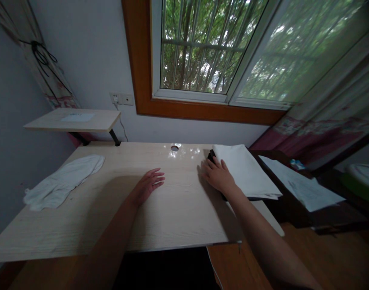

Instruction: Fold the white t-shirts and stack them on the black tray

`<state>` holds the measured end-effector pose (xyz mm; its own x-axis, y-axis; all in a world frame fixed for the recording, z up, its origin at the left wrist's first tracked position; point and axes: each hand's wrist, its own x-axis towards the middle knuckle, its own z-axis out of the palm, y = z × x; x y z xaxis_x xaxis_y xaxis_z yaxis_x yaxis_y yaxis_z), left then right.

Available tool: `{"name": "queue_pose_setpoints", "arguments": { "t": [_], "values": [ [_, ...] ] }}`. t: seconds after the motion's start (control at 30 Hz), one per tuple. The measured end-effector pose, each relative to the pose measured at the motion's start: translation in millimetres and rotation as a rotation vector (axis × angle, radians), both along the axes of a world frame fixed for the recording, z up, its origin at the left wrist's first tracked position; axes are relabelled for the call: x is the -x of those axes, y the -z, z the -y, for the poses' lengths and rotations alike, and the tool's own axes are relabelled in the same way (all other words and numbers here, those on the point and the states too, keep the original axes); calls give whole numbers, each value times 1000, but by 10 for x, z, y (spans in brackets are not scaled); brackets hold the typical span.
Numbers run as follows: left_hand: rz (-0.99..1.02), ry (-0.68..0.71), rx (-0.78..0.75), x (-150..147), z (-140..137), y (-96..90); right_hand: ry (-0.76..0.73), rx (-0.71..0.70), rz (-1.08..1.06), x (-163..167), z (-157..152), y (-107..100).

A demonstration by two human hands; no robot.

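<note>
My left hand (148, 186) hovers over the middle of the pale wooden desk (178, 213), its fingers apart and nothing in them. On the right, my right hand (217, 174) rests at the left edge of a folded white cloth (244, 171), fingers spread. Something black (212, 154) shows beneath that cloth's edge, by my fingertips; its kind is not clear. A crumpled white cloth (63, 181) lies at the desk's left side, away from both hands.
A raised shelf (102, 121) on black legs stands at the back left, with a paper on it. A round cable hole (174, 148) lies near the desk's back edge. To the right, a dark surface bears a white sheet (302, 183). A window is behind the desk.
</note>
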<state>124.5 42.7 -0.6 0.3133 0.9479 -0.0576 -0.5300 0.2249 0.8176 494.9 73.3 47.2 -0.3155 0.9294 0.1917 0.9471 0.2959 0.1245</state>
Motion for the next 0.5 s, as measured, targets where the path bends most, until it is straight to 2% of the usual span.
{"name": "queue_pose_setpoints", "arguments": {
  "t": [0.23,0.5],
  "values": [
    [-8,-8,-24,4,-10,20,-121,169,-216,524,389,303],
    [-4,-38,-19,3,-6,16,-78,103,-334,645,390,562]
  ]
}}
